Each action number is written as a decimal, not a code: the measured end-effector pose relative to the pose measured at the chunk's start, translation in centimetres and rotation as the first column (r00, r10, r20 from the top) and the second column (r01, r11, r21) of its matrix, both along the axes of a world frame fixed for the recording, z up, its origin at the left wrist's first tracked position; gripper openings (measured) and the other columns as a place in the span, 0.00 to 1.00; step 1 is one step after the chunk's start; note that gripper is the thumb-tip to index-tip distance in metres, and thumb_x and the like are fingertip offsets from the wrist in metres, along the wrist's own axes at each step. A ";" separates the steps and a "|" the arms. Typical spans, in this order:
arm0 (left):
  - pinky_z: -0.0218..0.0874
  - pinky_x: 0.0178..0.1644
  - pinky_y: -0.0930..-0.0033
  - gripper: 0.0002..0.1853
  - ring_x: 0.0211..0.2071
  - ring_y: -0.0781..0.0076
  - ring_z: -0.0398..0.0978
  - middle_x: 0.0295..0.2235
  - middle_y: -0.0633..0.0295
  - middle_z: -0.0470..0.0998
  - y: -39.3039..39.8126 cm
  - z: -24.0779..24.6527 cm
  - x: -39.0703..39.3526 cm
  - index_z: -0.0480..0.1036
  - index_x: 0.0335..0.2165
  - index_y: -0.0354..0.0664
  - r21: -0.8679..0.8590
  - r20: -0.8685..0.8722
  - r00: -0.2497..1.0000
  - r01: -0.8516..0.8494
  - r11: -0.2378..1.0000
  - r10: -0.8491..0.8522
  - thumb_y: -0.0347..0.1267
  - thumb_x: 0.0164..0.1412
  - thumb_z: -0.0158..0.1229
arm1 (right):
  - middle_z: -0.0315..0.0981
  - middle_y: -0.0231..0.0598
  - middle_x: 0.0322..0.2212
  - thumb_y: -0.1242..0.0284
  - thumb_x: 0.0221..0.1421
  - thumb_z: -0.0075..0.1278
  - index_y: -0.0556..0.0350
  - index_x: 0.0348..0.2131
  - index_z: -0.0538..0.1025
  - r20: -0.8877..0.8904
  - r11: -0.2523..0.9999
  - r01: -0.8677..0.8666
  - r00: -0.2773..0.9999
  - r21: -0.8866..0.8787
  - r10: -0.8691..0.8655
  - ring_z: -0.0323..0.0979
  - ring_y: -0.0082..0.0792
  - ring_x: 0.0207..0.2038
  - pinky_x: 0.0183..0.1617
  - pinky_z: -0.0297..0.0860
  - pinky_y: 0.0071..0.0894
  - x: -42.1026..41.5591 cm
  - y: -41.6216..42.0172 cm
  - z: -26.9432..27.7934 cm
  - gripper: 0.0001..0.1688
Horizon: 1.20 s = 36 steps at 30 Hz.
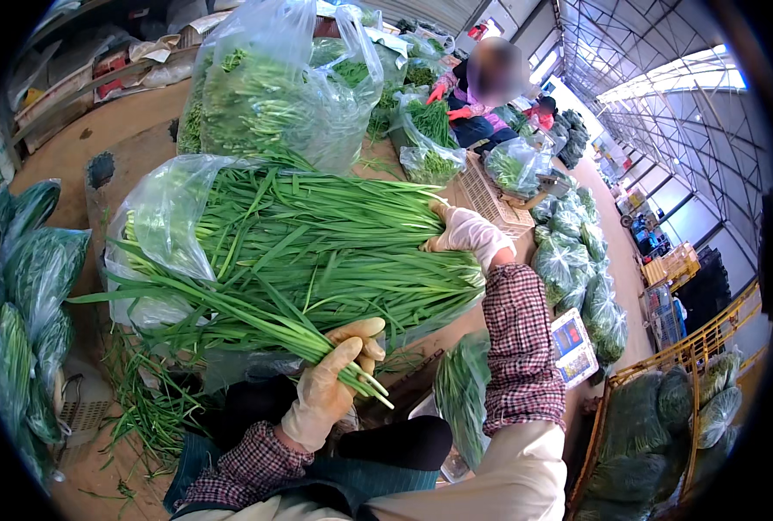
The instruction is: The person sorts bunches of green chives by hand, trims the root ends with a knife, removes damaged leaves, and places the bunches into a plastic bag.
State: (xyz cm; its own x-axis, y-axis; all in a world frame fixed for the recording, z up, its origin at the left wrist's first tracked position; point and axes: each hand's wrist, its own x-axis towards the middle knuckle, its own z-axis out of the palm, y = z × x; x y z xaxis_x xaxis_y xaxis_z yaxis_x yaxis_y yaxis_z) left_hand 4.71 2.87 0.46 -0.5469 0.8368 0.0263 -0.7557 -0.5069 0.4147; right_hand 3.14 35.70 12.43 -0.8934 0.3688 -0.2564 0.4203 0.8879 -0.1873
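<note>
A large heap of long green leafy stalks, like garlic chives (321, 247), lies before me, partly covered at the left by a clear plastic bag (165, 215). My left hand (337, 378), in a pale rubber glove, grips a small bunch of stalks (295, 332) near its pale ends; the leaves point up and left. At the heap's right side, my right hand (461, 234), gloved too, has its thumb and fingers around the pale ends of some stalks. Whether it grips them firmly is hard to tell. A bagged bundle of greens (461, 391) stands below my right forearm.
Big clear bags of greens (262, 98) stand behind the heap. A plastic crate (490, 195) and a digital scale (572, 348) are at the right. Bagged greens (28, 293) line the left. A yellow metal cart (692, 365) holds more. Co-workers (477, 104) sit farther back.
</note>
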 end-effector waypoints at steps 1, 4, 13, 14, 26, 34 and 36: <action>0.65 0.36 0.75 0.22 0.30 0.75 0.72 0.31 0.61 0.78 0.1 0.0 0.1 0.71 0.49 0.30 0.010 0.003 1.000 0.026 1.000 -0.026 0.35 0.61 0.57 | 0.75 0.55 0.45 0.55 0.35 0.67 0.57 0.54 0.71 0.019 0.997 0.038 0.999 0.067 -0.039 0.73 0.47 0.49 0.53 0.67 0.35 0.0 -1.1 0.8 0.48; 0.65 0.36 0.75 0.24 0.28 0.76 0.71 0.32 0.59 0.79 0.6 -0.3 0.4 0.70 0.50 0.29 0.078 -0.067 0.985 0.161 0.984 -0.156 0.35 0.60 0.57 | 0.79 0.50 0.30 0.54 0.36 0.62 0.55 0.33 0.81 -0.070 0.896 0.087 0.996 0.435 -0.062 0.78 0.48 0.36 0.42 0.72 0.39 0.7 -3.2 4.4 0.27; 0.62 0.51 0.65 0.41 0.49 0.73 0.69 0.58 0.60 0.66 0.1 0.5 3.3 0.45 0.65 0.44 0.329 0.003 0.973 0.218 0.919 -0.232 0.44 0.62 0.54 | 0.67 0.32 0.24 0.49 0.48 0.55 0.71 0.49 0.68 -0.002 0.275 -0.066 0.971 0.959 0.239 0.68 0.31 0.29 0.35 0.64 0.41 11.6 -23.2 0.8 0.43; 0.62 0.54 0.62 0.36 0.53 0.70 0.67 0.58 0.60 0.65 -0.6 1.1 3.5 0.51 0.64 0.44 0.224 -0.015 0.974 0.226 0.948 -0.228 0.43 0.64 0.53 | 0.66 0.32 0.22 0.48 0.49 0.55 0.70 0.52 0.67 -0.007 0.315 -0.095 0.951 0.944 0.308 0.67 0.33 0.26 0.32 0.65 0.39 13.5 -23.7 -1.4 0.45; 0.63 0.57 0.60 0.24 0.53 0.64 0.71 0.54 0.54 0.70 1.4 -6.4 3.8 0.67 0.54 0.33 0.203 -0.061 0.989 0.148 0.968 -0.138 0.36 0.64 0.55 | 0.61 0.66 0.54 0.41 0.45 0.59 0.57 0.67 0.44 -0.669 0.882 0.245 0.737 0.402 0.100 0.63 0.64 0.55 0.52 0.66 0.45 8.5 -25.1 -0.5 0.66; 0.61 0.58 0.60 0.20 0.52 0.65 0.71 0.51 0.54 0.72 -0.6 -3.4 2.7 0.68 0.51 0.32 0.064 -0.141 0.975 0.185 0.981 -0.174 0.28 0.61 0.52 | 0.61 0.53 0.56 0.65 0.43 0.64 0.50 0.60 0.63 -0.567 0.960 0.195 0.822 0.201 -0.048 0.61 0.52 0.57 0.58 0.61 0.48 10.1 -22.5 -3.7 0.46; 0.62 0.56 0.61 0.23 0.51 0.63 0.72 0.50 0.53 0.73 -0.9 -3.0 2.3 0.66 0.53 0.32 0.097 -0.076 0.976 0.212 0.972 -0.205 0.25 0.59 0.51 | 0.73 0.48 0.45 0.70 0.46 0.61 0.54 0.47 0.77 -0.692 0.981 0.159 0.721 0.114 -0.036 0.69 0.49 0.49 0.52 0.67 0.38 10.8 -22.0 -3.3 0.26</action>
State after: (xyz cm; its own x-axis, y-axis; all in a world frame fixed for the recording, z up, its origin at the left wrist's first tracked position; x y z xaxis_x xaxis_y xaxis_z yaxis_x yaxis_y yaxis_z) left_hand 7.03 1.96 -2.57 -0.3546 0.9230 0.1493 -0.8224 -0.3838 0.4200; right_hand 13.93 13.72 9.12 -0.7580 0.4436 0.4781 0.3180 0.8914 -0.3229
